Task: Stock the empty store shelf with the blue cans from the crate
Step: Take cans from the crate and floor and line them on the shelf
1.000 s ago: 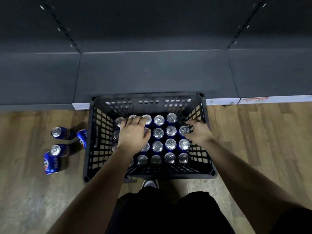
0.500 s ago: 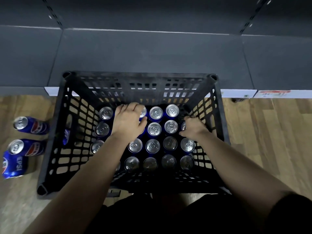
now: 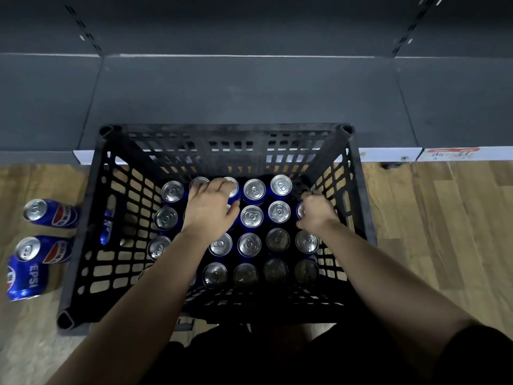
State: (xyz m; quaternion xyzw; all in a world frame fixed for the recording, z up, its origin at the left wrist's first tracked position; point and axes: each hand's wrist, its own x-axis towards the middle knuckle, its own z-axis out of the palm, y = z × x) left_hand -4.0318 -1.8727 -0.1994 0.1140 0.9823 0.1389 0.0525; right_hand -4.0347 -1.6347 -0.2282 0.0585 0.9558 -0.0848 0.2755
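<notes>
Although both of our arms are already down inside the crate [image 3: 358, 195], the shelf [image 3: 244, 98] beyond it lies bare, so we judge the stocking to be at its very beginning: not one can has reached the dark grey board yet. Nearly everything is left to do.

The blue cans [image 3: 251, 216] stand upright in tidy rows on the crate floor, silver tops and pull tabs facing up, blue walls showing only in slivers between them. The grid looks almost full, though the far right corner seems to hold a gap. The nearest row sits in shadow and is harder to read.

Our left hand [image 3: 209, 209] lies spread over the tops in the back left part of the grid, fingers curled down around one or two cans; whether it has truly closed on one we cannot tell. Our right hand [image 3: 315, 212] is bunched narrow against the right wall, fingers wrapped over a can top at the end of the second row, and it looks like a grasp being taken, not a lift.

Outside the crate, on the wooden floor [image 3: 444, 232] to our left, three loose cans [image 3: 52, 215] lie on their sides close together, and a fourth shows through the crate's left wall. We would count those as stock too.
</notes>
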